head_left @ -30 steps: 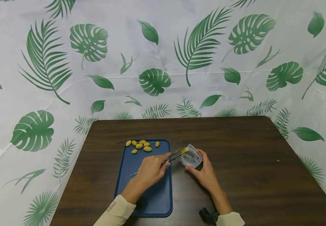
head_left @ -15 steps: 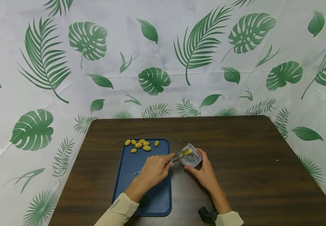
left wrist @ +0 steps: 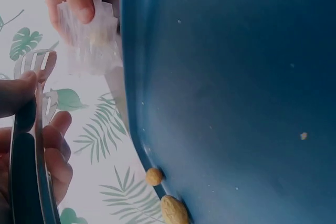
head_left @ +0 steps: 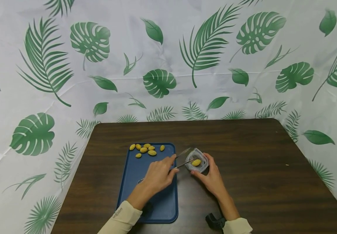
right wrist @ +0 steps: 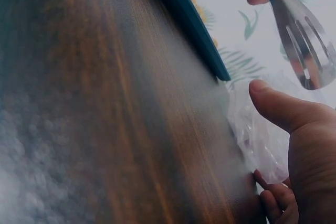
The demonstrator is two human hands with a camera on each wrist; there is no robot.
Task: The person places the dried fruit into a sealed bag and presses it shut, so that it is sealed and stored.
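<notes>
In the head view my left hand [head_left: 157, 174] holds metal tongs [head_left: 181, 164], their two arms spread apart over the container. The left wrist view shows the tongs' dark handle [left wrist: 23, 182], and the right wrist view a slotted metal end [right wrist: 302, 40]. With thumb and fingers around its side, my right hand [head_left: 213, 179] grips a small clear plastic container [head_left: 202, 156]. One yellow oval piece [head_left: 196, 162] lies inside it, below the tongs' tips. Several similar yellow pieces [head_left: 152, 152] lie at the far end of a blue tray [head_left: 162, 204].
The tray rests on a dark wooden table [head_left: 262, 169], left of the container. A black curved object [head_left: 214, 223] is near my right sleeve. Behind the table hangs a white cloth with green leaves [head_left: 159, 83]. Small crumbs [left wrist: 304, 136] dot the tray.
The tongs carried the yellow piece right, over the container, and their arms have now parted. The piece has dropped into the container. My right hand has stayed nearly in place.
</notes>
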